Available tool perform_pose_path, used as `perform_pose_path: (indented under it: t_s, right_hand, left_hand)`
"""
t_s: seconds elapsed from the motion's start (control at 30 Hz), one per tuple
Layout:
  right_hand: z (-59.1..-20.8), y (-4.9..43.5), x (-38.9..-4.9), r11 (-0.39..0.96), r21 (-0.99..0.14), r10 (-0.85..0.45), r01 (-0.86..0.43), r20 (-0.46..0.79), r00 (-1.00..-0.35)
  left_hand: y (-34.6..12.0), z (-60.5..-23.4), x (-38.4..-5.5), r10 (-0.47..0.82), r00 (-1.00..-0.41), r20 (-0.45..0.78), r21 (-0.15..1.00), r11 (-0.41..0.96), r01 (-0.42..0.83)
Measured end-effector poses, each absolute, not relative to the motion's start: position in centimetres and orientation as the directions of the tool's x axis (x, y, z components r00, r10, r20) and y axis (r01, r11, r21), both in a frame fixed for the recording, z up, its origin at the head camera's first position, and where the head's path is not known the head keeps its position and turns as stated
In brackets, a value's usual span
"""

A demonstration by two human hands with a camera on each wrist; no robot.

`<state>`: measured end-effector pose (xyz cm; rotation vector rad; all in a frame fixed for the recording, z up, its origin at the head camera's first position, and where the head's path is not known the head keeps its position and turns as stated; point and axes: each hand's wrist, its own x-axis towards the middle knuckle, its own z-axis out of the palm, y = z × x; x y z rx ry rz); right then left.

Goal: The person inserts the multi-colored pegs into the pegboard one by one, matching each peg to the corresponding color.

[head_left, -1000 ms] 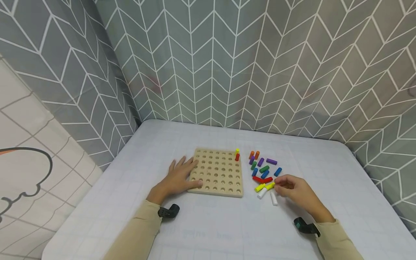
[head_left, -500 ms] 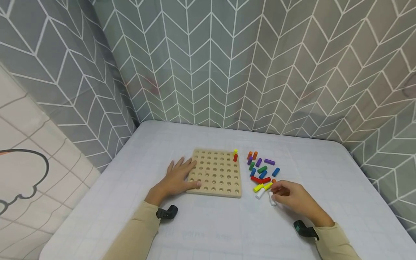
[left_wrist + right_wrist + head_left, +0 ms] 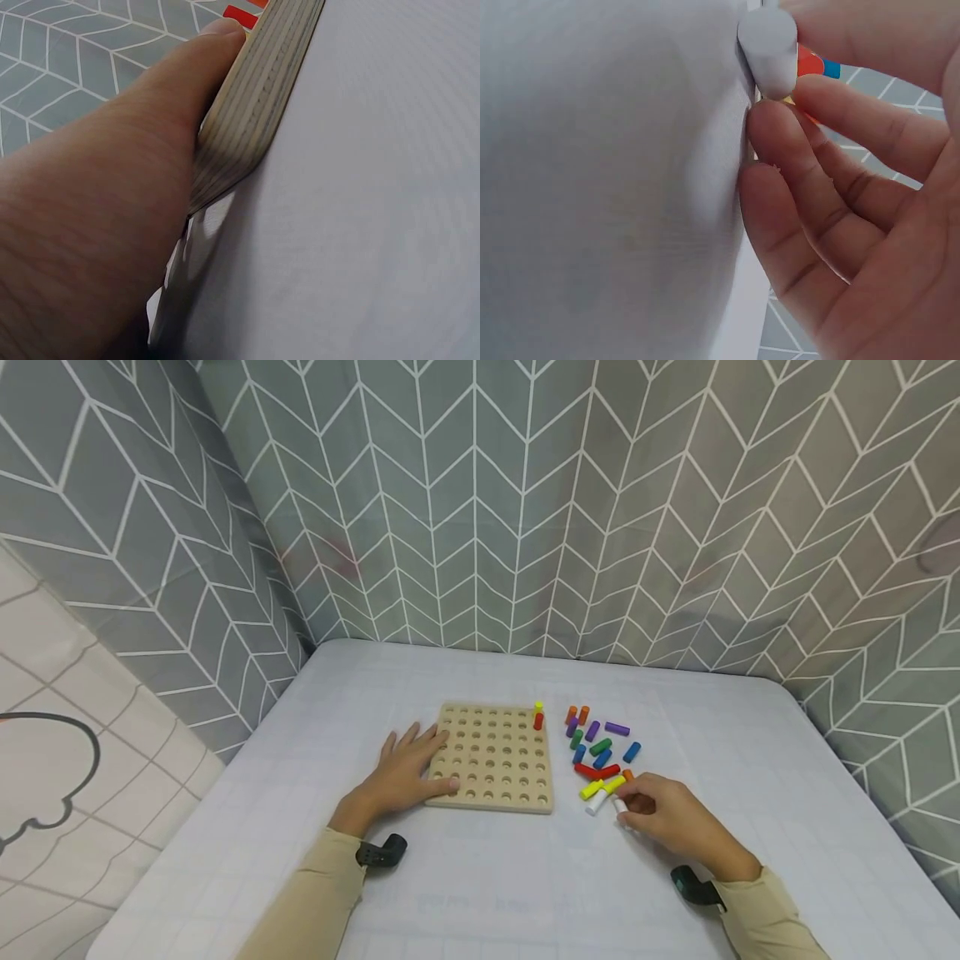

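In the head view my right hand (image 3: 667, 814) is low over the table with thumb and fingertips at a white peg (image 3: 620, 807). The right wrist view shows this white peg (image 3: 769, 45) end-on, pinched by thumb and forefinger, the other fingers bent below. My left hand (image 3: 401, 777) lies with spread fingers on the left side of a wooden peg board (image 3: 491, 807), thumb over its front left corner. A yellow peg (image 3: 538, 706) and a red peg (image 3: 538, 722) stand in the board's far right corner.
Several loose pegs lie right of the board: orange ones (image 3: 584, 715), purple (image 3: 617, 728), green (image 3: 600, 747), blue (image 3: 632, 752), red (image 3: 610, 772) and yellow (image 3: 591, 789). A second white peg (image 3: 597, 802) lies beside the yellow ones. A patterned curtain (image 3: 495, 527) hangs behind the white table (image 3: 480, 885).
My right hand has come down and left from the yellow pegs to the white peg and now pinches it. An orange peg has come into view behind the fingers. My left hand stays on the board.
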<state>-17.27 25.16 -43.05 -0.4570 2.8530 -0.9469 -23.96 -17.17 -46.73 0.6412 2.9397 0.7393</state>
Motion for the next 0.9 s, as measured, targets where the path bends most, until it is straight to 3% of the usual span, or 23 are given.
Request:
perform_pose_path:
  t_s: [0.5,0.73,0.9]
  right_hand:
    - [-43.18,24.96,-17.39,0.827,-0.507,-0.290,-0.244,-0.013,-0.957]
    - [-42.97,25.12,-17.18,0.795,-0.577,-0.259,-0.187,-0.043,-0.965]
    - [-43.12,24.81,-17.67,0.748,-0.632,-0.246,-0.200,0.017,-0.969]
  left_hand:
    - [-17.08,-46.60,-24.21,0.397,-0.916,0.066,0.470,0.797,0.379]
    - [-16.97,-46.98,-24.22,0.406,-0.912,0.057,0.456,0.802,0.386]
    - [-17.25,-46.78,-24.09,0.407,-0.911,0.062,0.460,0.798,0.388]
